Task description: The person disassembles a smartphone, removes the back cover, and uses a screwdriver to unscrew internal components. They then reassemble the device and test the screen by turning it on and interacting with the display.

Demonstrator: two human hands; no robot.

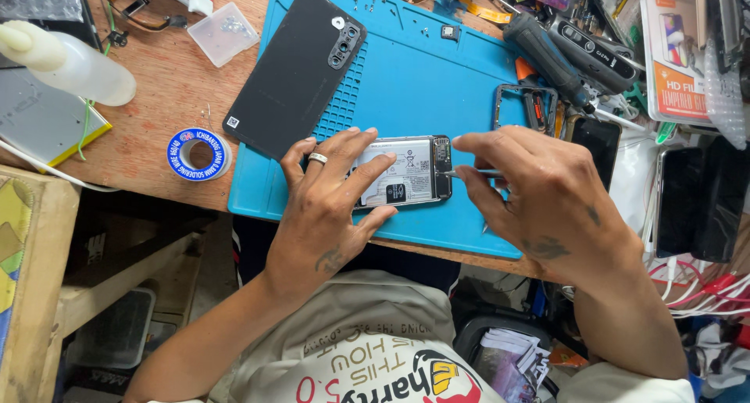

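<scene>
The left hand [332, 200] presses flat on the opened phone [406, 171] lying on the blue mat [406, 82]. At its 3 o'clock, the right hand [539, 196] pinches thin tweezers [473, 172] touching the phone's end.

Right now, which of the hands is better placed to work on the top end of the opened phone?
Probably the right hand: it holds tweezers with the tip at the opened phone. The left hand lies flat on it.

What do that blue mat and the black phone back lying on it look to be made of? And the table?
The blue mat looks like soft matte silicone or rubber: moulded grid and small trays. The black phone back seems plastic, possibly coated glass, smooth with a dull sheen. The table appears to be worn bare wood, showing grain and scuffs.
</scene>
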